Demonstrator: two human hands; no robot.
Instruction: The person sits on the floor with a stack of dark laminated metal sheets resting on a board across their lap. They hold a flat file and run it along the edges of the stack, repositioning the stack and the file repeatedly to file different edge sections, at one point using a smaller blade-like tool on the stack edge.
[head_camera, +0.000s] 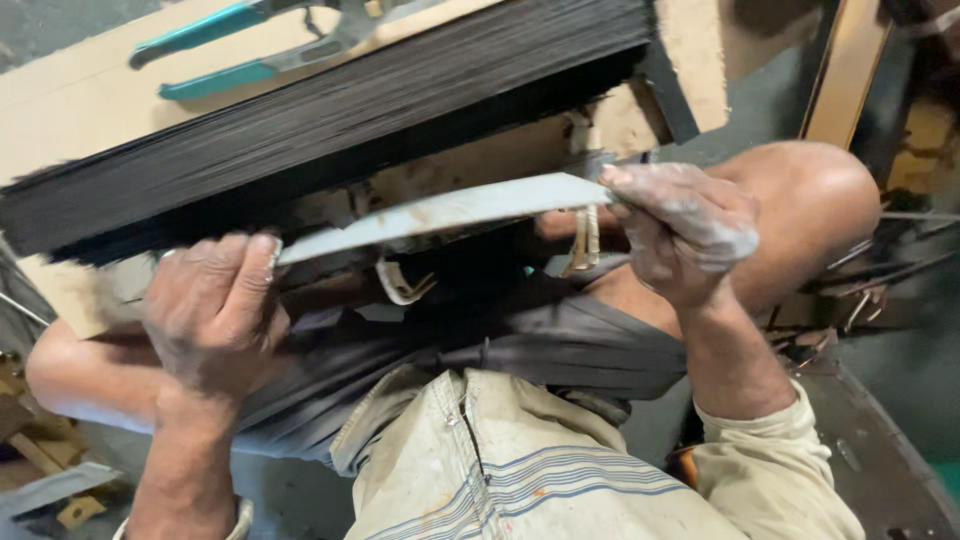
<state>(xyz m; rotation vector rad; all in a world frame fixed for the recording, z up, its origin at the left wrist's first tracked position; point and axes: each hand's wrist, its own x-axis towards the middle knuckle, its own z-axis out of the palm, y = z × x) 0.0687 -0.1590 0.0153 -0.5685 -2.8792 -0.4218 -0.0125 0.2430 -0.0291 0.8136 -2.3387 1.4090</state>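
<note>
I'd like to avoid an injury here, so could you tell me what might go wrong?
Both hands, left hand and right hand, are bare and pinch the ends of a thin grey strip; its edge might cut them. The strip is bowed and could spring free. The black sheet stack overhangs the knees and might slide.

One head-worn camera looks steeply down, close above the lap.

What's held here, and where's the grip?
A thin grey sheet strip, held by its two ends: the left hand pinches the left end, the right hand pinches the right end, under the black sheet stack.
</note>
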